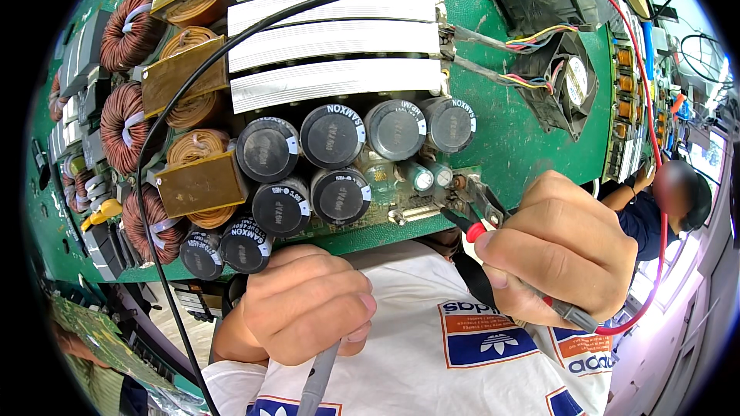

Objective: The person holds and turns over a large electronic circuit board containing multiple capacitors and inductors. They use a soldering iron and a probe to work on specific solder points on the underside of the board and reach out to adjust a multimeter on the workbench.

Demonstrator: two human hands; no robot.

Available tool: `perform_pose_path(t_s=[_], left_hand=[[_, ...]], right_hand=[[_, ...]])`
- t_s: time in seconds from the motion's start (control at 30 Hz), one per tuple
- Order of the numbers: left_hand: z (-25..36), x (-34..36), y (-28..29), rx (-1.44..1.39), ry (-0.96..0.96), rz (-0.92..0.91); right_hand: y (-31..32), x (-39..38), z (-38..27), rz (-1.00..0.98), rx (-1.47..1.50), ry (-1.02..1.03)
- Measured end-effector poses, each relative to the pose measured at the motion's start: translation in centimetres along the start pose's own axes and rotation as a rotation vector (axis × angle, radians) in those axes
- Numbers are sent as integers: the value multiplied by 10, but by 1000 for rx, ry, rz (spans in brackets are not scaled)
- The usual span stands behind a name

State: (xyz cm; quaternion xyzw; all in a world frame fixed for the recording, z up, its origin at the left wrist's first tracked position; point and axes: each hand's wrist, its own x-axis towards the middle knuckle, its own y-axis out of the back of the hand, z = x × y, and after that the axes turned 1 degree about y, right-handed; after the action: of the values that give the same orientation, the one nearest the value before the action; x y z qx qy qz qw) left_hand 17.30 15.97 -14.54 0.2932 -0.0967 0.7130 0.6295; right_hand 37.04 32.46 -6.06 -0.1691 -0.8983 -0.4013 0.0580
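My right hand [563,254] is closed on a red test probe [474,233], its black tip angled toward the board's lower edge by a metal bracket [487,204] and two small cylindrical capacitors [422,179]. The red lead loops from the probe's grey rear end. My left hand [304,304] grips a grey probe handle [316,385] below several large black capacitors [333,136]. The circuit board also carries white heatsinks [331,50], copper toroid coils [123,127] and brown-cased transformers [199,185]. Where the left probe's tip is, I cannot tell.
The board rests on a green mat [555,166] with two black fans [559,77]. A black cable [162,119] crosses the board. Another assembly [620,85] stands at the right, where a co-worker [640,204] works. At lower left are a green board [100,347] and another person's striped sleeve [100,385].
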Motion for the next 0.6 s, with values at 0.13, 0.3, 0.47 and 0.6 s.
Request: perform_pose_path(t_s=[0.13, 0.3, 0.47, 0.6], left_hand=[[0, 0, 1, -2, -1, 2], [1, 1, 0, -10, 7, -2], [1, -1, 0, -1, 19, -6], [3, 0, 1, -9, 40, -16]], right_hand=[[1, 0, 0, -9, -1, 1], [0, 0, -2, 1, 0, -13], [-2, 0, -1, 23, 0, -22], [0, 2, -3, 5, 13, -41]])
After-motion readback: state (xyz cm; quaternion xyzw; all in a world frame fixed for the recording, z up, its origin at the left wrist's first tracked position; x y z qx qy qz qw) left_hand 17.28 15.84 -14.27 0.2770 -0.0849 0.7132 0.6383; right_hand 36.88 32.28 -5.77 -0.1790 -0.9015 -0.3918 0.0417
